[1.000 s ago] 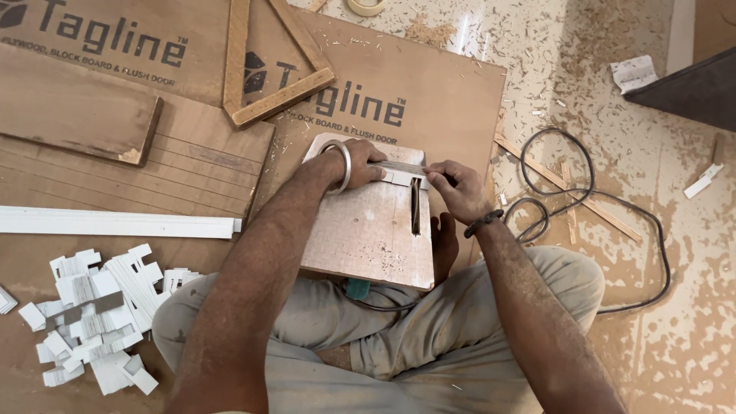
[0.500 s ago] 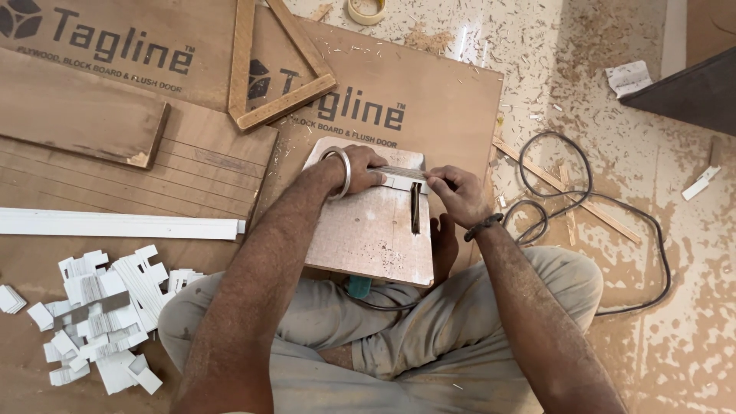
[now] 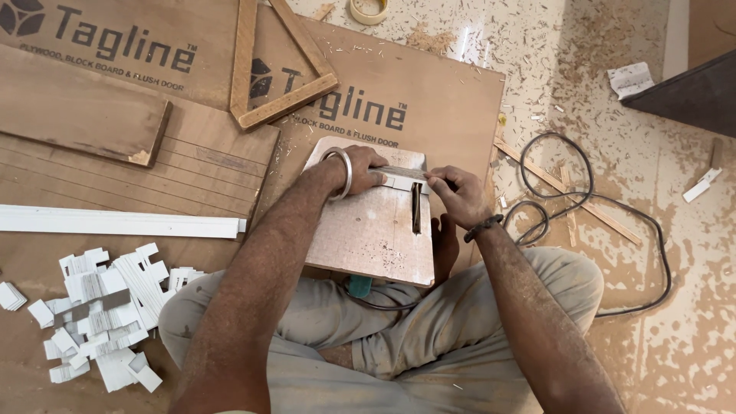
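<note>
A: What is the biggest thing here?
B: The wooden board [image 3: 360, 238] across the person's lap, with a slot [image 3: 415, 208] in it.
A: And the hands?
B: The left hand [image 3: 362, 167] presses flat on a thin white strip [image 3: 400, 181] lying on the board. The right hand [image 3: 458, 196] pinches the strip's other end, beside the slot.

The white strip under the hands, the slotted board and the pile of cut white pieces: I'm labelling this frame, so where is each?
white strip [image 3: 405, 182]: head view, middle of its visible length between the hands.
slotted board [image 3: 368, 238]: head view, bare top face.
pile of cut white pieces [image 3: 107, 307]: head view, centre of the heap.
</note>
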